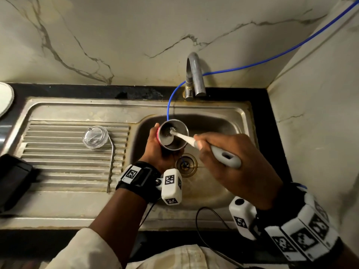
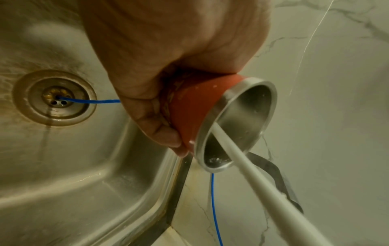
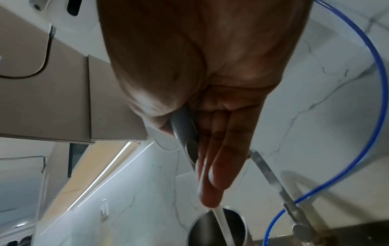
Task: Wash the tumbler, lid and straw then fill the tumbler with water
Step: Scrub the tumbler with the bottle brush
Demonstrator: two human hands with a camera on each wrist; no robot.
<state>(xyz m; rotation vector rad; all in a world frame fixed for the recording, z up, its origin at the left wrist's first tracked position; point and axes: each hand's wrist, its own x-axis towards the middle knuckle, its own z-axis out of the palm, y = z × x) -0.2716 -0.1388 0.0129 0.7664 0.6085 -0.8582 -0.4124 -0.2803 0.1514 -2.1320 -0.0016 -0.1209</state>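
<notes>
I'm scrubbing inside the tumbler (image 1: 172,135), my left grip (image 1: 157,150) clasping it over the sink (image 1: 240,113), right grip (image 1: 229,152) clenched round the brush (image 1: 223,155). Lid (image 1: 95,136) and straw (image 1: 111,164) wait; next, rinse.

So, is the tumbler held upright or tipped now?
Tipped. The left hand holds the tumbler over the sink, its mouth tilted toward the brush in the right hand.
</notes>
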